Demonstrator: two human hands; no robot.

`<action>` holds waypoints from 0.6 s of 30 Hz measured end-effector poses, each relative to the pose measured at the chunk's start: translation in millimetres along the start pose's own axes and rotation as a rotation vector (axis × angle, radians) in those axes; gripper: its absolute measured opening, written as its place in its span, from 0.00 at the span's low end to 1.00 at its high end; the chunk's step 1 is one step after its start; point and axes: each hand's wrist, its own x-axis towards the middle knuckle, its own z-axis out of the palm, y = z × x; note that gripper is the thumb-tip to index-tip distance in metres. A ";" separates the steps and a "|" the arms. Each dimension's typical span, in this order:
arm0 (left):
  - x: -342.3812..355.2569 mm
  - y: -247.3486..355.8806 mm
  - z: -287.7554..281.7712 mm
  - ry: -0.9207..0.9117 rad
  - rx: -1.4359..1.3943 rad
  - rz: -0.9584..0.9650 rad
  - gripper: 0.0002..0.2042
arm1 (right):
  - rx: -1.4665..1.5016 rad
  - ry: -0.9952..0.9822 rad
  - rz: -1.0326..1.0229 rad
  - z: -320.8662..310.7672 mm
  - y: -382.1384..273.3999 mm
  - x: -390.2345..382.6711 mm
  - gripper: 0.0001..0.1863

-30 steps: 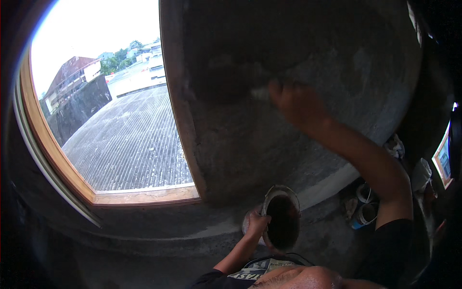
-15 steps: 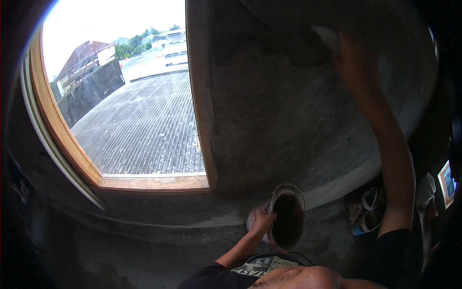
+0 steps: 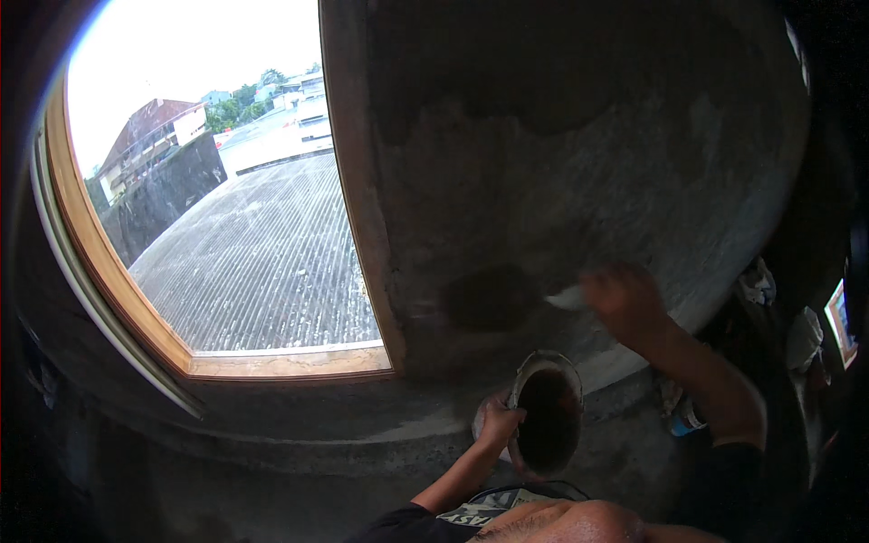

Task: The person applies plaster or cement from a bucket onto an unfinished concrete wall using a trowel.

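Observation:
My left hand (image 3: 499,423) is closed on the rim of a bucket (image 3: 579,418), which is tilted so that its dark inside shows. What lies in it is too dark to make out. My right hand (image 3: 625,300) is raised in front of the grey wall (image 3: 579,199), right of the bucket and above it. It grips a pale tool (image 3: 568,299), blurred by motion, that points left. Just left of this tool is a dark oval patch (image 3: 489,299); whether it is wet wall or part of the tool I cannot tell. Higher up, the wall is darker, with an uneven lower edge.
A wood-framed window (image 3: 290,363) at the left looks out on a corrugated roof (image 3: 253,262). A pale pipe or strip (image 3: 86,299) curves along its left side. At the lower right, a small blue container (image 3: 685,422) is partly behind my right arm, with pale crumpled material (image 3: 805,339) farther right.
My right hand has come down from high on the wall with the pale tool, now near the bucket's height. The left hand still holds the bucket. The view has shifted slightly.

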 end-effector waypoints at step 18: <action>2.6 21.9 65.7 -0.165 0.217 -0.082 0.12 | 0.221 -0.143 2.252 165.5 -266.4 -594.6 0.32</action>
